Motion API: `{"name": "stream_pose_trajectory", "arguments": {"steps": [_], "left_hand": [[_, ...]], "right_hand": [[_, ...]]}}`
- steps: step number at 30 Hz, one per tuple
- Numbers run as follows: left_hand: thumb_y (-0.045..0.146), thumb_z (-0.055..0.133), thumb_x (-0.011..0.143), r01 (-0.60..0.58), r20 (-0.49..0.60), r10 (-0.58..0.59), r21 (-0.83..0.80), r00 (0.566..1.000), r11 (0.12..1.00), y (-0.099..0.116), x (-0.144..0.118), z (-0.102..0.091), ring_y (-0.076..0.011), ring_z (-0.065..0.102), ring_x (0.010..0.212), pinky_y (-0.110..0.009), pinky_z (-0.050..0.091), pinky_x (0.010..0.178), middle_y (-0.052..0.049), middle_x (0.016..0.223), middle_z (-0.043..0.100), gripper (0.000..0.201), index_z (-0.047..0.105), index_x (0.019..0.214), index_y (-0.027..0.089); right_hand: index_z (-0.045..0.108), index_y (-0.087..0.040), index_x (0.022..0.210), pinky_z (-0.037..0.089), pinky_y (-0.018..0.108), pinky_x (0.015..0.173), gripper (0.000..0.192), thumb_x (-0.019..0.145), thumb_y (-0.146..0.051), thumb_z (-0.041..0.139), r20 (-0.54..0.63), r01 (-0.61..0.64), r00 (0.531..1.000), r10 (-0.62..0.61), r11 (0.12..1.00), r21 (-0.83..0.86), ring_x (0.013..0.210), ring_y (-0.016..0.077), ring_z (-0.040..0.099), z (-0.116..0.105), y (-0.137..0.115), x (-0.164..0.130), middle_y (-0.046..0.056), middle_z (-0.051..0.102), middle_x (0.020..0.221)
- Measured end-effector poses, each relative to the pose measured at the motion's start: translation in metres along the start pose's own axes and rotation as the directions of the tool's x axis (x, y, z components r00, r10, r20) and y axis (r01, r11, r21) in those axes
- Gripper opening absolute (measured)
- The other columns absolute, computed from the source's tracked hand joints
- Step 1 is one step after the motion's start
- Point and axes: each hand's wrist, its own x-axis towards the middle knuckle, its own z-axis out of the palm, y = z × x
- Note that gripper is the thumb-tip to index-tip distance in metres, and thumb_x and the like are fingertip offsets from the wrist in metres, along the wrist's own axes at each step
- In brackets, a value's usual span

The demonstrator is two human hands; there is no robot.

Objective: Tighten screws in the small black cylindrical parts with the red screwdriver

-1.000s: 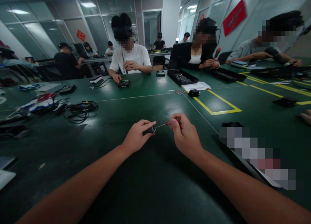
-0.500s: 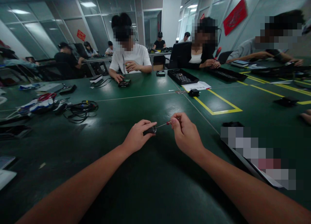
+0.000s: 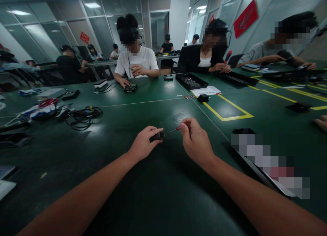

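Low over the green table [image 3: 143,195], my left hand [image 3: 143,144] pinches a small dark cylinder [image 3: 157,136] with a silvery end that faces right. My right hand [image 3: 195,140] grips a small screwdriver with a red handle [image 3: 178,128]. Its thin metal shaft [image 3: 170,131] points left and reaches the cylinder's end. Most of the red handle is hidden inside my fingers. Both forearms stretch in from the bottom of the view.
A tangle of black cables [image 3: 84,116] and red-white items [image 3: 43,108] lie at the left. Yellow tape lines [image 3: 230,117], a small black box [image 3: 203,98] and a black tray [image 3: 191,81] sit ahead right. Other people work across the table.
Both hands have shifted very slightly up and away, keeping the screwdriver tip at the cylinder. Nothing was let go or picked up.
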Motion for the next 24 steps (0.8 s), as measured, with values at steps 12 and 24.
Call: {"name": "stream_pose_trajectory", "arguments": {"steps": [12,24], "left_hand": [[0.018,0.075,0.087,0.022,-0.004,-0.022,-0.031,1.0,0.999,0.0047,0.0008,0.0008,-0.0223,0.066,0.109,-0.041,0.053,0.099,-0.006,0.116,0.068,0.045,0.068,0.131,0.026],[0.018,0.076,0.087,0.045,0.005,-0.044,-0.028,0.999,0.999,0.0025,-0.0007,0.0009,-0.0227,0.065,0.112,-0.042,0.052,0.101,-0.007,0.12,0.067,0.047,0.067,0.133,0.025]], "right_hand": [[0.052,-0.025,0.096,0.041,0.033,0.06,0.014,0.102,-0.034,0.043,-0.004,0.047,0.999,-0.047,0.999,0.017,0.061,0.0187,0.059,-0.0042,-0.0054,-0.0019,0.004,0.069,0.081],[0.052,-0.024,0.096,0.042,0.033,0.062,0.015,0.102,-0.034,0.043,-0.001,0.003,1.0,-0.003,1.0,-0.009,0.066,0.0207,0.063,-0.002,0.0001,-0.0002,0.005,0.069,0.082]]}}
